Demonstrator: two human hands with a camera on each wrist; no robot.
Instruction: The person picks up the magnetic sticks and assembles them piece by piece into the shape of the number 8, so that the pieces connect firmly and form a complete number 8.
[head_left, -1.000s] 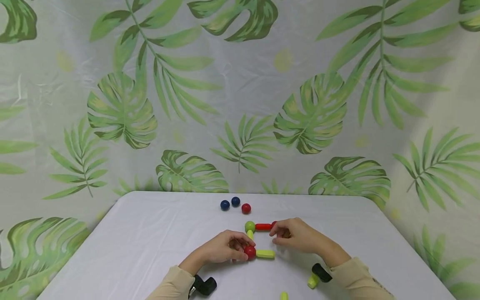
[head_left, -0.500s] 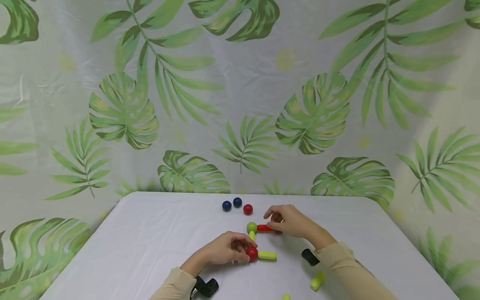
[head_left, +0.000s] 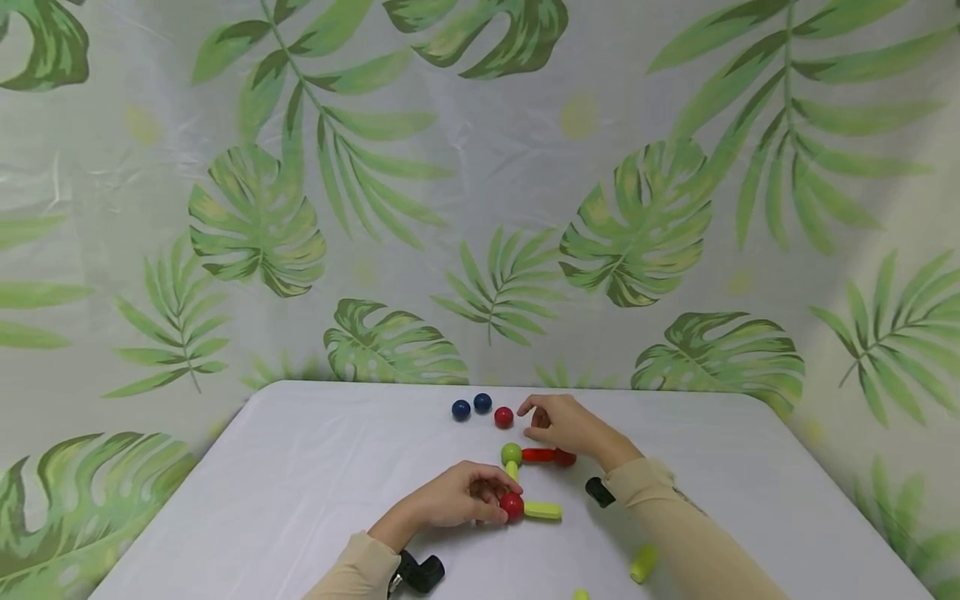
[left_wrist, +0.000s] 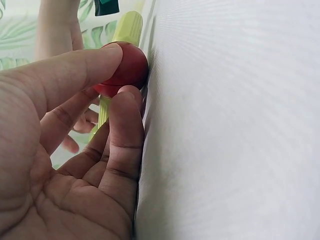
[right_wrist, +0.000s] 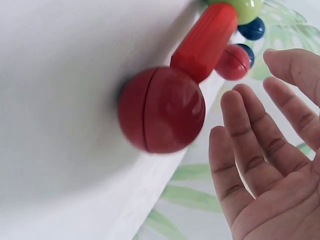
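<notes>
left hand partly hides red ball

One pinches, one hovers

From here I have the left hand pinching between thumb and fingers. Ahead and right of that grip, the right hand hovers, fingers loosely bent, its arm slanting back rightward.

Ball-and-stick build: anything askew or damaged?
Nothing stands out: the red stick meets the green ball and the end red ball without visible gaps, and the left hand pinches the near red ball. No damage shows.
</notes>
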